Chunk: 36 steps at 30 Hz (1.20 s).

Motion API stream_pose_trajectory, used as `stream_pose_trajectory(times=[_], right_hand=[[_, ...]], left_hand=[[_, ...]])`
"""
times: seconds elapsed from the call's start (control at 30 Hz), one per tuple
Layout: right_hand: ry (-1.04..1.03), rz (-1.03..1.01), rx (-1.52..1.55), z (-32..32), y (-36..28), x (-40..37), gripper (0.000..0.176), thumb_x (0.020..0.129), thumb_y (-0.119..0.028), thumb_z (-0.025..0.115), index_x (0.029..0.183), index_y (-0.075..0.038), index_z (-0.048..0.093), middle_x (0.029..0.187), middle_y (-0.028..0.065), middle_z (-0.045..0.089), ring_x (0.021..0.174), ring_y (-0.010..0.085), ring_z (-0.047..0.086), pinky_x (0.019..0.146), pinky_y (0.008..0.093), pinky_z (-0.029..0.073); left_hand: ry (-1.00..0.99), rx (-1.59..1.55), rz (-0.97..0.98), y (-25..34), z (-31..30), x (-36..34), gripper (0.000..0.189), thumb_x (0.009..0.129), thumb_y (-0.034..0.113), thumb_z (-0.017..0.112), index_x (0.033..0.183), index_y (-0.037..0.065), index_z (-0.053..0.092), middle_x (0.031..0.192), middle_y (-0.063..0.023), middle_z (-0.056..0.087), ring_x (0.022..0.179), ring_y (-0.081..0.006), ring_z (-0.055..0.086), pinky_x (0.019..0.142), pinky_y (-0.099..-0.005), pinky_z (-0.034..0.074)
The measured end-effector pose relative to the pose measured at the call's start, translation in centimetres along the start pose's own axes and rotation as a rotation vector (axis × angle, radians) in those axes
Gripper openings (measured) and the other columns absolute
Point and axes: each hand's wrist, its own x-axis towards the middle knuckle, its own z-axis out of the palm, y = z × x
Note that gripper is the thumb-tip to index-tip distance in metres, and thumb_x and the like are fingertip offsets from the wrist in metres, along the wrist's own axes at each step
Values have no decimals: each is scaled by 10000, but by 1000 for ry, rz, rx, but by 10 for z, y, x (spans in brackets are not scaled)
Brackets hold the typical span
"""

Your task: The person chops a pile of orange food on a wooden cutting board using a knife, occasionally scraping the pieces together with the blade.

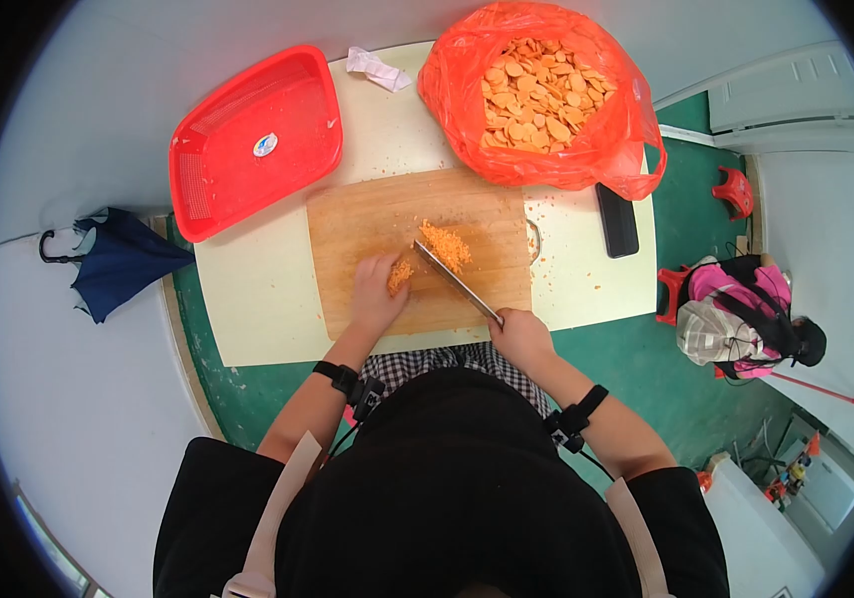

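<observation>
Beside left hand, curled on carrot pieces: knife, clenched in right hand; I judge short, steady strokes best.

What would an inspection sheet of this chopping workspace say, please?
Surface: pale table with a wooden board on it; orange crumbs scattered.
Job's things: knife, blade on the board; chopped pile; bag of orange slices.
Clutter: red basket, phone, crumpled paper.
Grips: left hand pressing on orange pieces; right hand closed on the knife handle.
Cables: wired wrist bands on both arms.
Surroundings: green floor, umbrella, backpack, red stool.
</observation>
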Motion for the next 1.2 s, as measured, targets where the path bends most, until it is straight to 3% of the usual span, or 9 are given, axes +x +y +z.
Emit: stream_pose_trajectory(times=[0.07, 0.27, 0.33, 0.43, 0.73, 1.03, 1.2], right_hand=[[1, 4, -2, 0, 0, -1, 272, 830, -251, 495, 771, -12, 612, 730, 210, 612, 709, 359, 604, 668, 436, 492], [43, -63, -120, 6, -3, -8, 207, 802, -216, 514, 757, -24, 580, 709, 174, 609, 674, 333, 605, 623, 418, 495], [116, -187, -157, 7, -6, -10, 169, 785, -188, 521, 751, -27, 556, 687, 158, 597, 657, 311, 608, 592, 401, 496], [78, -215, -201, 3, -16, -13, 151, 782, -166, 517, 744, -24, 550, 683, 156, 594, 655, 300, 613, 584, 391, 500], [86, -135, -185, -2, -12, -6, 154, 782, -177, 525, 768, -29, 560, 710, 150, 604, 656, 306, 612, 592, 398, 503], [103, -77, -186, -9, -11, -5, 155, 784, -182, 529, 756, -32, 560, 688, 155, 601, 637, 312, 610, 577, 401, 502], [95, -173, -197, -1, -17, -6, 153, 780, -173, 525, 743, -29, 565, 693, 160, 603, 628, 313, 611, 573, 399, 504]], left_hand=[[71, 26, 46, 5, -6, -2, 352, 636, 127, 711, 943, 38, 563, 915, -102, 563, 908, -285, 509, 804, -380, 407], [13, 1, 122, 3, -3, -9, 224, 657, 103, 670, 854, 31, 589, 867, -110, 568, 832, -293, 540, 725, -363, 447], [-75, 5, 148, -6, 3, -8, 162, 658, 74, 654, 802, 21, 603, 832, -107, 573, 769, -291, 556, 671, -356, 460], [-24, -12, 224, -2, -2, -4, 139, 653, 55, 644, 783, 18, 611, 811, -110, 578, 752, -293, 560, 661, -360, 460], [88, -40, 140, 5, 2, 8, 111, 656, 36, 641, 765, 40, 620, 819, -76, 594, 780, -271, 556, 694, -373, 442], [6, -28, 80, -7, 6, 3, 87, 683, 56, 643, 769, 50, 629, 831, -76, 608, 807, -261, 551, 745, -356, 423], [51, -31, 149, -12, 8, 0, 102, 638, 31, 633, 737, 42, 611, 798, -81, 585, 782, -267, 552, 680, -377, 431]])
